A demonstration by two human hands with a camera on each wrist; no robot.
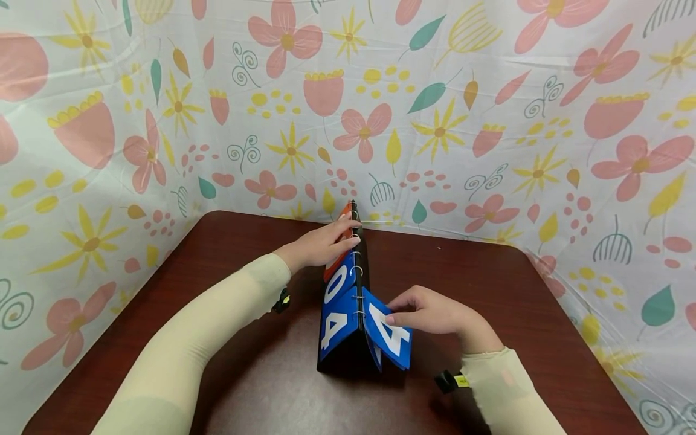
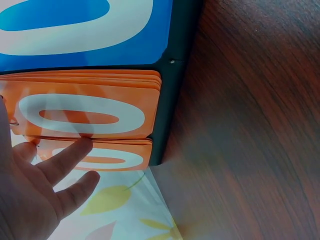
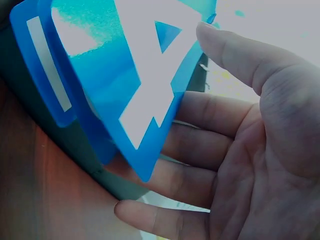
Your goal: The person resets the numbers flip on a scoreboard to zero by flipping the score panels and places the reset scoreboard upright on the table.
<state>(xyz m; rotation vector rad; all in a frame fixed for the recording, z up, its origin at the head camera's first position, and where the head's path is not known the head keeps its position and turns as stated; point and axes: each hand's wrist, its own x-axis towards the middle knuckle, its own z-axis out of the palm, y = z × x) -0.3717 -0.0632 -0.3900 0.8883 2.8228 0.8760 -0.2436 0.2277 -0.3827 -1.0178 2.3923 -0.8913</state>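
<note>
A tabletop flip scoreboard (image 1: 338, 329) stands like a tent, its number cards hung on rings along the top edge. My left hand (image 1: 325, 241) rests at the far part of that edge, thumb and a finger over the top. In the left wrist view, other fairly straight fingers lie against the orange 0 cards (image 2: 85, 114). My right hand (image 1: 435, 311) pinches a blue number card (image 1: 387, 329) with a white 4 at the near right side. The right wrist view shows the thumb at the card's edge and the fingers behind it. More blue cards (image 3: 47, 70) hang beside it.
The scoreboard stands on a dark red-brown wooden table (image 1: 261, 362). A flower-print cloth (image 1: 380, 121) hangs behind the table and along both sides. Black straps with yellow tags (image 1: 461, 381) are at both wrists.
</note>
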